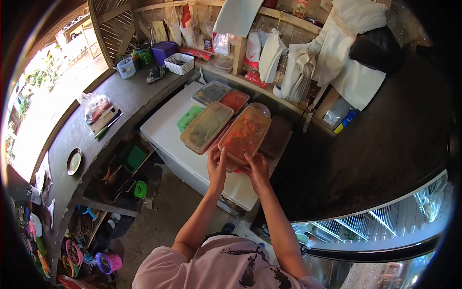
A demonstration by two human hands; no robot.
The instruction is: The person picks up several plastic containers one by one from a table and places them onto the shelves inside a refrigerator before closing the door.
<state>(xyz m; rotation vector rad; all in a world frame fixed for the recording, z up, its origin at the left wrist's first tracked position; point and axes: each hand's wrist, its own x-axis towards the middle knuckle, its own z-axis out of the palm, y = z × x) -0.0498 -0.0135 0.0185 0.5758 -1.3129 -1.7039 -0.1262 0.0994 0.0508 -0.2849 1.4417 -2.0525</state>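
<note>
While both hands are clamped on the near end of a rectangular tub of red-orange food [245, 130], as I see it from across the room, the tub lies over the white chest [166, 108], between a tub with pale green contents [207, 127] and a dark tub [278, 137]. The left hand [217, 166] takes the near left corner, thumb up along the wall; the right hand [257, 169] takes the near right corner, fingers partly hidden below. Whether the base is wholly clear of the things beneath, I cannot tell.

Handling: the tub looks well filled, so I judge it moderately heavy, with most of its weight beyond the fingers and a tendency for the far end to dip. Its walls appear to be thin plastic, stiff at the rim yet likely to flex under a hard squeeze, and slippery if damp. A cover seems to lie on top, though its seal cannot be judged. Best hold: one palm beneath each long side, near the middle, keeping the tub level.
</note>
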